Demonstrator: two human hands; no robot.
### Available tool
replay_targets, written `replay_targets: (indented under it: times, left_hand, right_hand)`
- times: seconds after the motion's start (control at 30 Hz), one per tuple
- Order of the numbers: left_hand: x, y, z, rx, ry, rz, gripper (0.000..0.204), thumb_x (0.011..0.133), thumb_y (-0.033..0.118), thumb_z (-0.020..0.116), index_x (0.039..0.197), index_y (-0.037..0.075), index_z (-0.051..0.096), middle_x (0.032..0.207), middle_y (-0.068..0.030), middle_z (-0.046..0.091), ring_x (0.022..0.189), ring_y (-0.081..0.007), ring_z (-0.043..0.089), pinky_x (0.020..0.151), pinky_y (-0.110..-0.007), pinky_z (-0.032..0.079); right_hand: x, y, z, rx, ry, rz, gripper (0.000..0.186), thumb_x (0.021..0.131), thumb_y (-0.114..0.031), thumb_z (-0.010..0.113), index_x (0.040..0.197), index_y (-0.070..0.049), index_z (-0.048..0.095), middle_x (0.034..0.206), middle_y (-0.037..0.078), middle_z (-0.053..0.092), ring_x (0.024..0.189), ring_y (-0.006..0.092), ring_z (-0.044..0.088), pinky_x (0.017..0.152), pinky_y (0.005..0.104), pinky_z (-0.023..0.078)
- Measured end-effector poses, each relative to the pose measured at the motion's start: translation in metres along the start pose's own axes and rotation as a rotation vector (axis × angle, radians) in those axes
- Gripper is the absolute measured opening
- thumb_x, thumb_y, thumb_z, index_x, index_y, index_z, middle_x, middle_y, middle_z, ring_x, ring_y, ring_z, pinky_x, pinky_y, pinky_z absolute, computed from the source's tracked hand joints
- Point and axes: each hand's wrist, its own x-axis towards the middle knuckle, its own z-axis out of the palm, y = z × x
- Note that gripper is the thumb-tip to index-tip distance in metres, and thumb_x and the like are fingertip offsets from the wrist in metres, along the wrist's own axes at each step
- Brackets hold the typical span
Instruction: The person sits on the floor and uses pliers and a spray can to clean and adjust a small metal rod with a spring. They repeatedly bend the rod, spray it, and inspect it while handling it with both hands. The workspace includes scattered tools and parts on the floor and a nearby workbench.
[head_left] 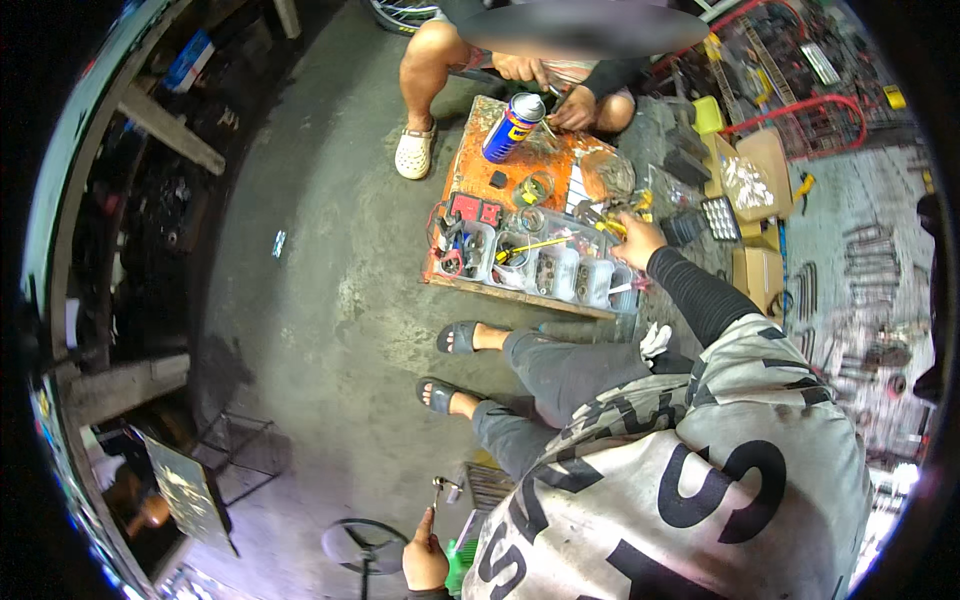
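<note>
The right hand (640, 244) is gripping a yellow-handled tool (613, 228) at the far table (474, 172); the near left hand (425, 565) is holding a metal-headed tool (437, 489). Work is seemingly sitting midway.

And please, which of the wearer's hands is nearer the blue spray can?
Right: the right hand is at the table, below the spray can in view; the left hand is much lower.

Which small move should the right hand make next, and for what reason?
Probably the right hand should secure its hold on the yellow-handled tool before lifting. It is at that tool, though how firm its grip is cannot be seen, and clear bins of small parts stand close by. The left hand could hardly help: it holds a metal tool.
</note>
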Motion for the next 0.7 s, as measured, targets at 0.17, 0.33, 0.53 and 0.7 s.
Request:
replay_targets:
  times: [0.17,0.33,0.53,0.7]
  left_hand:
    - [0.022,0.053,0.082,-0.056,0.264,0.193,0.061,0.082,-0.002,0.052,0.139,0.02,0.051,0.067,-0.0244,0.059,0.061,-0.0428,0.058,0.057,-0.049,0.044]
    - [0.0,0.135,0.138,-0.282,0.447,0.133,0.041,0.085,0.0,0.054,0.125,0.009,0.057,0.069,-0.022,0.059,0.06,-0.039,0.058,0.057,-0.043,0.044]
    - [-0.016,0.195,0.215,-0.483,0.534,0.325,0.024,0.088,-0.002,0.053,0.111,-0.001,0.06,0.064,-0.0076,0.057,0.058,-0.0157,0.056,0.057,-0.029,0.045]
    - [-0.032,0.253,0.249,-0.601,0.521,0.441,0.021,0.092,-0.004,0.05,0.11,-0.003,0.061,0.073,-0.0045,0.06,0.062,-0.0095,0.052,0.058,-0.025,0.043]
  right_hand:
    - [-0.005,0.037,0.017,0.136,0.105,-0.339,0.065,0.07,-0.02,0.078,0.125,-0.002,0.049,0.113,0.021,0.058,0.106,0.037,0.058,0.09,0.0411,0.047]
    - [-0.051,0.125,0.021,0.284,0.416,-0.558,0.062,0.073,-0.01,0.076,0.126,0.0,0.046,0.118,0.02,0.055,0.11,0.0372,0.056,0.096,0.0395,0.044]
    - [-0.096,0.306,0.101,0.28,0.439,-0.251,0.065,0.073,-0.018,0.077,0.128,-0.003,0.045,0.114,0.022,0.054,0.109,0.0404,0.053,0.093,0.0438,0.043]
    - [-0.101,0.364,0.126,0.021,0.296,-0.087,0.066,0.074,-0.022,0.077,0.13,-0.007,0.047,0.112,0.019,0.054,0.111,0.0402,0.05,0.094,0.0445,0.042]
